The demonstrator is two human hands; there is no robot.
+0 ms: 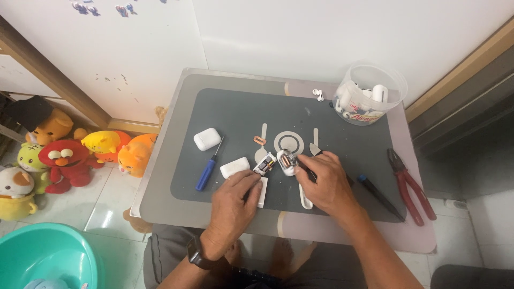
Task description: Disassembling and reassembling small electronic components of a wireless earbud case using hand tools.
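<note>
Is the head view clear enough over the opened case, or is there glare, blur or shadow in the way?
Head view: even indoor light, no glare on the grey mat. The opened case between the left hand and right hand is fairly sharp but small, so its inner parts are hard to read. Only soft shadows lie under the hands. Frame edges bend slightly, wide-angle.

White walls with wooden trim meet a pale tiled floor beside a small grey table.

Bare forearms, black wristwatch on the left wrist, grey shorts.
</note>
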